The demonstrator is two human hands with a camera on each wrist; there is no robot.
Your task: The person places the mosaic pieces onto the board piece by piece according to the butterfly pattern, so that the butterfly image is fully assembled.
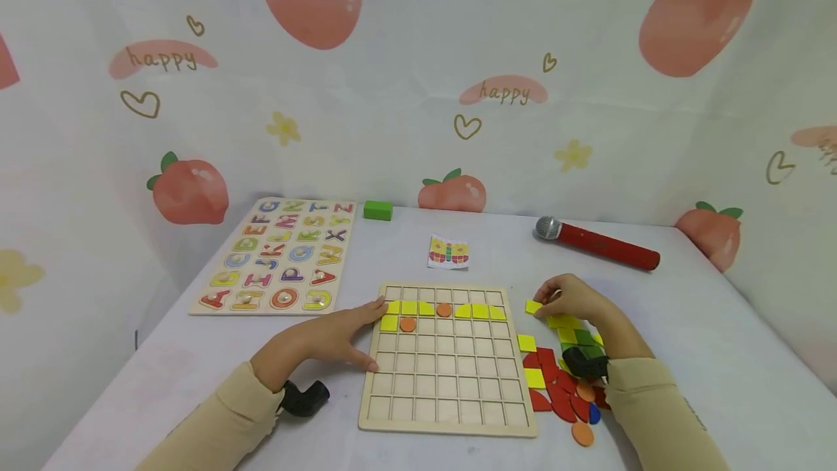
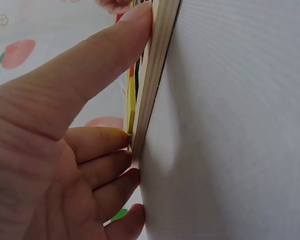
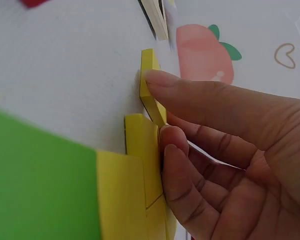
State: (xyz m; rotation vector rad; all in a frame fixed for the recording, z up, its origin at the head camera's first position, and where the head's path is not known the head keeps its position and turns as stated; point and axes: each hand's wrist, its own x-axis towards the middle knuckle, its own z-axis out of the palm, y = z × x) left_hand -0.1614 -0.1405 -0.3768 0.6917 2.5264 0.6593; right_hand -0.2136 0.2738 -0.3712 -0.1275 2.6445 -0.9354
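A wooden grid board [image 1: 447,427] lies flat, with a row of yellow pieces and an orange disc [image 1: 444,310] near its top. Below that row sit a yellow square and a second orange disc [image 1: 407,325]. My left hand [image 1: 327,340] rests at the board's left side; its thumb and fingertips touch the edge [image 2: 152,85] in the left wrist view. Right of the board, my right hand [image 1: 572,302] pinches a yellow square tile [image 3: 147,60] by thumb and fingers, close to the table. More yellow tiles [image 3: 140,135] lie just beneath those fingers.
Red, green, yellow, orange and blue pieces [image 1: 562,395] are heaped right of the board, partly under my right wrist. A butterfly pattern card [image 1: 448,253] lies behind it. Farther out are an alphabet puzzle [image 1: 277,253], a green block [image 1: 378,211] and a red microphone [image 1: 601,244].
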